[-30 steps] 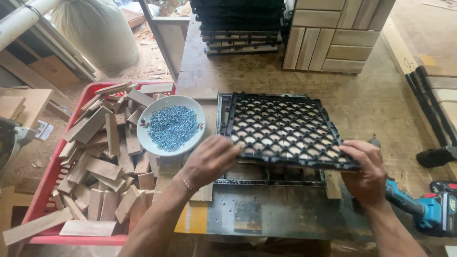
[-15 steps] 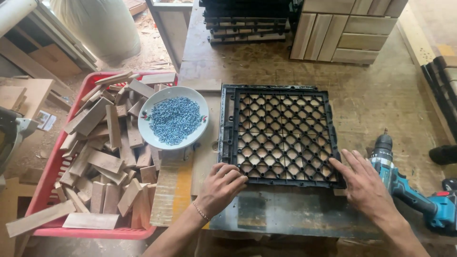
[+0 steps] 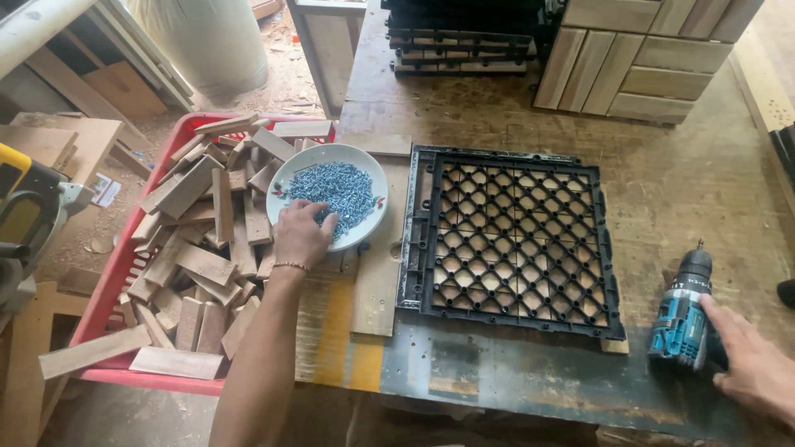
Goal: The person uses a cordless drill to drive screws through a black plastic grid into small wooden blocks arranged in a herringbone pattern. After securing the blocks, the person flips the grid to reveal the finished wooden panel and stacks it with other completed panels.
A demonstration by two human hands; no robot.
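Observation:
My left hand (image 3: 301, 234) reaches into a white bowl (image 3: 291, 172) of small blue-grey screws (image 3: 335, 188); its fingers dip into the pile at the bowl's near edge, and whether they grip any is hidden. My right hand (image 3: 752, 364) lies at the table's right front edge, fingers touching the handle of a teal cordless drill (image 3: 684, 310) that stands upright. Between the hands, a black plastic grid tile (image 3: 513, 238) lies flat on a dark jig frame.
A red crate (image 3: 118, 273) full of short wooden slats sits left of the bowl. Stacked wooden deck tiles (image 3: 638, 54) and black grid bases (image 3: 464, 37) stand at the back. A yellow saw (image 3: 25, 215) is at far left. The worn tabletop (image 3: 687, 178) is bare right of the tile.
Both hands left the grid tile. My left hand moved left to the bowl of screws, and my right hand moved right to the drill.

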